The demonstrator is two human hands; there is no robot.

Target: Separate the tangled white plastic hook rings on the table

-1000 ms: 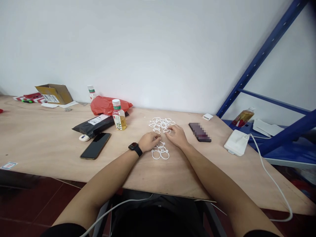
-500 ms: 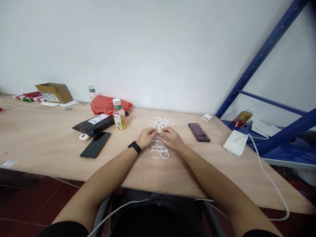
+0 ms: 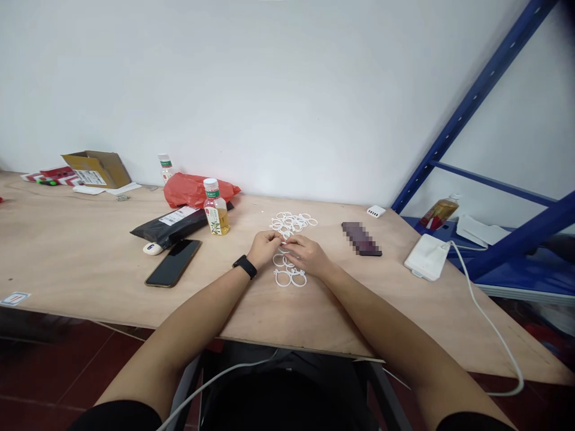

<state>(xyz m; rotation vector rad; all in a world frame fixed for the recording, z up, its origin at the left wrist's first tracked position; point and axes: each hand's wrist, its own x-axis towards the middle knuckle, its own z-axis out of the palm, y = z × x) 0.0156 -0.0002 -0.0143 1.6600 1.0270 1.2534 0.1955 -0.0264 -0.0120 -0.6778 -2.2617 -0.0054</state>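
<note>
Several white rings (image 3: pixel 308 219) lie in a loose heap on the wooden table, just beyond my fingers. Nearer to me, more white rings (image 3: pixel 283 278) lie in a small linked-looking group. Between the two groups my left hand (image 3: pixel 266 248) and my right hand (image 3: pixel 308 254) meet at the fingertips. Both hands pinch a small white ring, which is mostly hidden by the fingers. A black watch is on my left wrist.
Left on the table (image 3: pixel 251 311) are a phone (image 3: pixel 173 263), a black parcel (image 3: pixel 173 226), a drink bottle (image 3: pixel 216 209) and a red bag (image 3: pixel 193 189). Rightward lie a pixelated dark object (image 3: pixel 361 239), a white power adapter (image 3: pixel 426 257) with a cable, and a blue rack (image 3: pixel 471 99).
My right hand has shifted slightly left, closer to my left fingertips. The ring between them, visible before, is now mostly covered.
</note>
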